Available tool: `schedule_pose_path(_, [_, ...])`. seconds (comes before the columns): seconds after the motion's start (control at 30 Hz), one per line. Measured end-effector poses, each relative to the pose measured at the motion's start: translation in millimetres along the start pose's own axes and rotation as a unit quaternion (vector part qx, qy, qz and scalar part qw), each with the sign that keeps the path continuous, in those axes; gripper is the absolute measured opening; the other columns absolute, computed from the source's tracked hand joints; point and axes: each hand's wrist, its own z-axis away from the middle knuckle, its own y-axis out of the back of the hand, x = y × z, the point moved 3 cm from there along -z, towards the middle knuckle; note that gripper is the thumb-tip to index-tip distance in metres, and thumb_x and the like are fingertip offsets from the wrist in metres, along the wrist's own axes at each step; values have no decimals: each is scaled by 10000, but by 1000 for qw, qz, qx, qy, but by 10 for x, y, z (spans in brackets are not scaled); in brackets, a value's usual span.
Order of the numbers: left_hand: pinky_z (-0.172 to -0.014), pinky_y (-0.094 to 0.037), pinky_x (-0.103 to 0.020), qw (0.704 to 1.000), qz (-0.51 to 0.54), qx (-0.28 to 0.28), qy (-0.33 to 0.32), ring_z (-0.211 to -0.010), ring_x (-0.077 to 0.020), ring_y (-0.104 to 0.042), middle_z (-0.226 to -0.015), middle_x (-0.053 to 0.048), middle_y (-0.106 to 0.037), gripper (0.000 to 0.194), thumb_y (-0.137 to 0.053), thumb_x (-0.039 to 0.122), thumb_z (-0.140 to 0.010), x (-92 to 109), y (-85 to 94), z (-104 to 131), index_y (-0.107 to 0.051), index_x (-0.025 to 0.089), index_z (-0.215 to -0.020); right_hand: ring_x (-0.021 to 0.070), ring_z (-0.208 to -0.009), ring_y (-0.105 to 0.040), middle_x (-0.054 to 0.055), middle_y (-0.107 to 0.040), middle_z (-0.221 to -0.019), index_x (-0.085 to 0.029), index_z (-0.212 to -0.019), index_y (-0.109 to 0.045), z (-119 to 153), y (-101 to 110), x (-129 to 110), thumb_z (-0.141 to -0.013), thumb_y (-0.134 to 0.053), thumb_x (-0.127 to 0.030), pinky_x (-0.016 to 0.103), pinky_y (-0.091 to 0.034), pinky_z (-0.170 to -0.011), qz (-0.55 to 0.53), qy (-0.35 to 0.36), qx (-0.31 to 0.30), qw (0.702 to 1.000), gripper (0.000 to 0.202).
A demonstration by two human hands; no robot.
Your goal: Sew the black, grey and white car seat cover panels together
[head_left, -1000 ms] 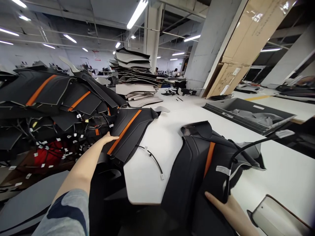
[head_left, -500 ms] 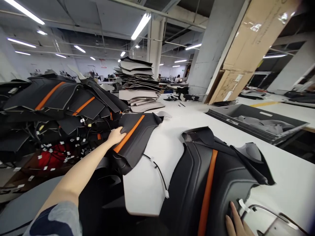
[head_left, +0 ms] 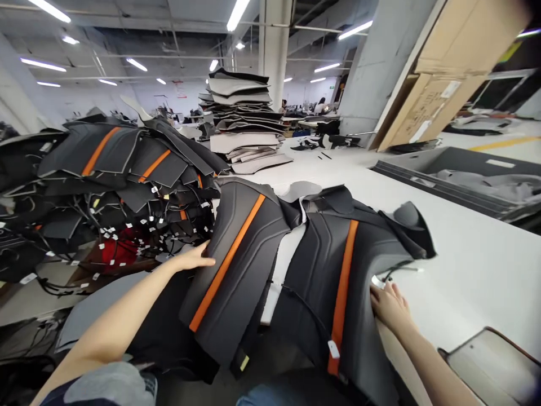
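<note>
Two black padded covers, each with an orange stripe, lie side by side over the front edge of the white table. My left hand (head_left: pixel 196 258) is at the left edge of the left cover (head_left: pixel 249 248), thumb over its surface and the other fingers partly hidden at the edge. At the right edge of the right cover (head_left: pixel 316 259), my right hand (head_left: pixel 391 304) is closed on the material, its fingertips curled out of sight. A black cable with a white tag (head_left: pixel 333 349) hangs across the right cover.
A large pile of similar black pieces (head_left: pixel 84 152) with tagged cables is at the left. Stacked panels (head_left: pixel 245 121) rise behind the covers. A dark bin (head_left: pixel 486 175) with grey pieces sits at the right, a phone (head_left: pixel 494 366) at the lower right, cardboard (head_left: pixel 435 101) behind.
The left cover has moved right and nearer, now beside the right one. My right hand has moved up the view and taken hold of the right cover's edge. The view has shifted.
</note>
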Motion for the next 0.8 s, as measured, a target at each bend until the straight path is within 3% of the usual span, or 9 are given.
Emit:
schedule_pose_path(0.1, [-777, -557, -314, 997, 68, 9, 20, -1000, -239, -662, -1168, -92, -669, 631, -647, 511, -714, 84, -222, -170, -535, 222, -1264, 448, -1308, -340, 235, -547, -1230, -131, -1052, -709, -36, 343, 23, -877, -321, -283, 633, -336, -928, 30, -28, 42, 998, 452])
schedule_pose_path(0.2, [-728, -577, -337, 993, 104, 49, 24, -895, -245, -692, -1026, -103, -715, 557, -626, 451, -740, 167, -351, -257, -547, 184, -1222, 437, -1175, -490, 261, -607, -1073, -130, -1184, -660, 145, 871, 173, -895, -339, -285, 549, -403, -834, 52, -80, 105, 990, 459])
schedule_pose_path(0.3, [-817, -568, -364, 984, 125, 125, 1, -973, -254, -671, -1084, -101, -695, 537, -595, 352, -739, 313, -371, -231, -516, 177, -1240, 369, -835, -640, 185, -666, -865, -218, -1261, -609, 216, 1274, 201, -904, -348, -368, 451, -441, -640, 29, -121, 76, 989, 466])
schedule_pose_path(0.37, [-935, -522, -363, 975, 132, 177, -25, -1088, -246, -621, -1188, -73, -653, 549, -571, 295, -724, 473, -389, -134, -497, 197, -1259, 340, -791, -649, 148, -677, -884, -259, -1329, -534, 131, 1317, 39, -911, -305, -433, 431, -453, -632, -10, -110, 44, 993, 507])
schedule_pose_path(0.5, [-978, -493, -369, 957, 125, 233, -122, -1061, -245, -621, -1152, -52, -664, 446, -525, 272, -723, 805, -497, 232, -575, 200, -1160, 345, -1160, -539, 182, -575, -1217, -156, -1336, -506, -24, 767, -507, -879, -256, -489, 477, -460, -884, -88, 38, 30, 995, 618])
schedule_pose_path(0.57, [-944, -511, -382, 943, 112, 274, -153, -1011, -250, -638, -1086, -56, -685, 369, -505, 312, -763, 861, -508, 460, -603, 211, -1104, 394, -1315, -374, 162, -453, -1369, -196, -1181, -633, 4, 373, -585, -854, -252, -526, 568, -393, -966, -64, 39, 63, 995, 601])
schedule_pose_path(0.63, [-872, -540, -384, 924, 87, 342, -145, -941, -253, -655, -988, -51, -702, 311, -510, 366, -791, 845, -398, 666, -616, 235, -1052, 349, -1310, -400, 134, -391, -1413, -208, -1199, -625, 53, 57, -512, -879, -221, -535, 511, -395, -1010, -102, 60, 89, 989, 611])
schedule_pose_path(0.7, [-812, -555, -376, 887, 70, 440, -123, -892, -252, -660, -925, -41, -698, 307, -547, 400, -791, 854, -79, 797, -608, 248, -1050, 353, -1288, -432, 143, -407, -1383, -221, -1268, -582, 83, -140, -346, -889, -207, -559, 509, -411, -1002, -127, 53, 88, 987, 631])
schedule_pose_path(0.8, [-921, -516, -367, 777, 60, 612, -133, -1040, -251, -621, -1093, -21, -655, 451, -633, 336, -752, 1143, 847, 746, -546, 223, -1180, 375, -1281, -437, 159, -423, -1368, -221, -1311, -549, 85, -224, -192, -887, -201, -584, 531, -403, -1009, -136, 48, 77, 987, 658])
